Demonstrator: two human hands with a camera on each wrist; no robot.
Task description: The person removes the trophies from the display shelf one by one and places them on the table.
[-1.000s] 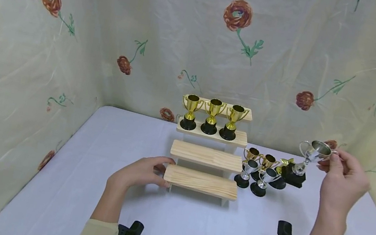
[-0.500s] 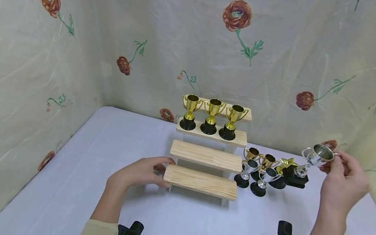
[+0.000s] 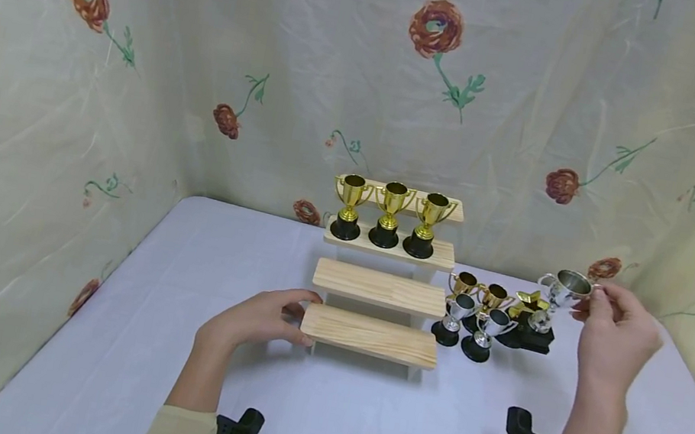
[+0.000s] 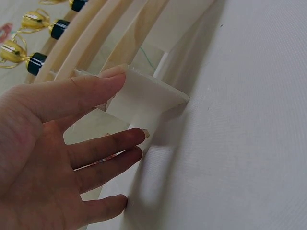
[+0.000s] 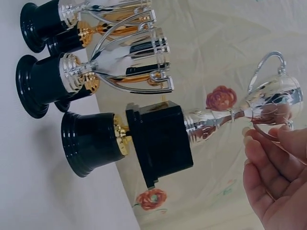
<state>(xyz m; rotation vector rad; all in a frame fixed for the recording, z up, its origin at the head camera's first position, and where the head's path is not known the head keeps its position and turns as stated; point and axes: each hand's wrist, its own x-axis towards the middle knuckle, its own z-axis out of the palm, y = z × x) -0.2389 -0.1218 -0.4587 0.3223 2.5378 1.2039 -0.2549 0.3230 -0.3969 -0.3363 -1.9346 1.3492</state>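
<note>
My right hand [image 3: 621, 337] pinches one handle of a silver trophy cup [image 3: 568, 288] at the right. In the right wrist view, this cup's square black base [image 5: 165, 141] is off the table, tilted, beside a smaller round-based trophy. My left hand [image 3: 260, 318] holds the left end of a stepped wooden display stand [image 3: 371, 335] between thumb and index finger; the other fingers extend loosely in the left wrist view. Three gold trophy cups [image 3: 391, 205] stand in a row on an upper step. The two lower steps are bare.
Right of the stand, two small silver cups [image 3: 486, 331] stand before two bronze-coloured cups [image 3: 494, 296]. A gold star trophy [image 3: 526, 303] is partly hidden behind the held cup. A white cloth [image 3: 230, 251] covers the table; flowered sheeting [image 3: 517, 84] hangs behind.
The silver trophy cup in my right hand first shifts slightly right, then moves left and a little lower, closer to the star trophy. My left hand keeps its place on the stand.
</note>
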